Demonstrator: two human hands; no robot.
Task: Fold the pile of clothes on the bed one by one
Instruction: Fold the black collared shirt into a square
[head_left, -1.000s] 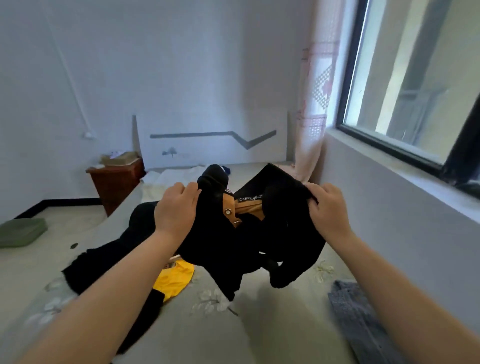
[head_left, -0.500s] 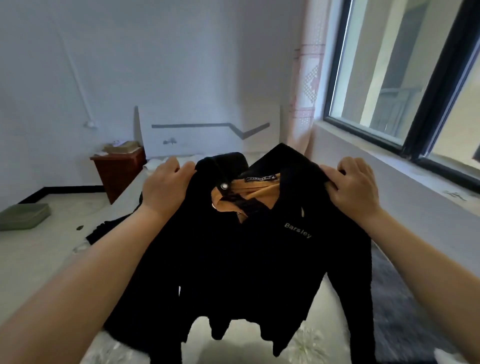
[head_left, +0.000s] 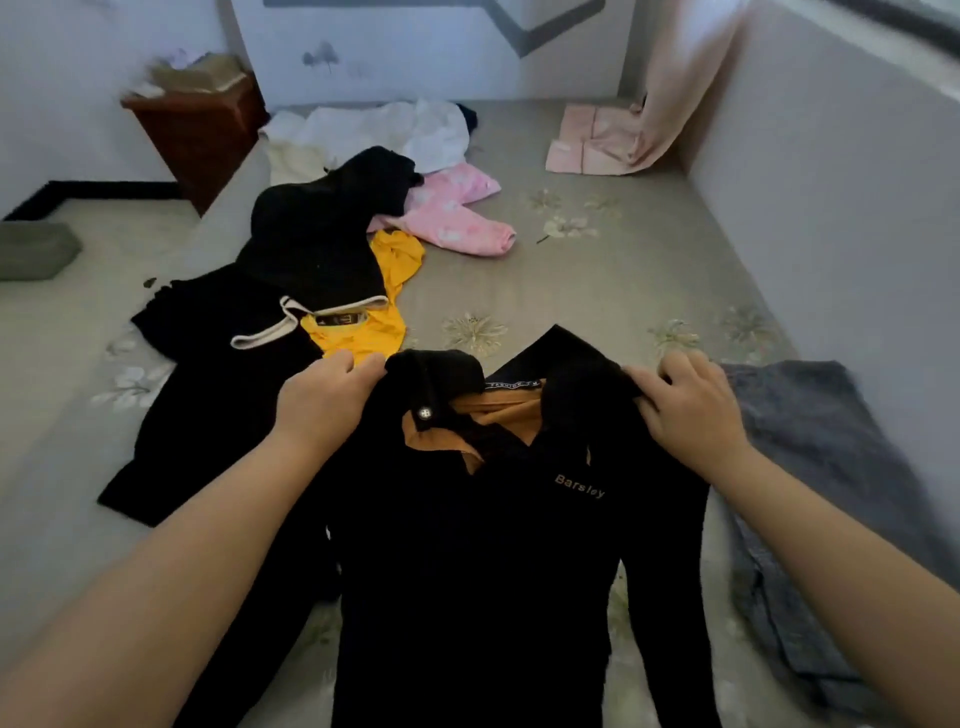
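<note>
Black polo shirt (head_left: 483, 561) hangs lengthwise toward frame bottom, collar up-centre. L hand (head_left: 324, 402) & R hand (head_left: 691, 410) each pinch a shoulder, equally near, spread apart.

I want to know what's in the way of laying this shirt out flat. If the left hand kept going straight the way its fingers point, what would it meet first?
Probably the yellow garment, lying just beyond the left hand, which grips the black polo shirt at its shoulder. Depth is unclear; the hand might pass above it.
</note>
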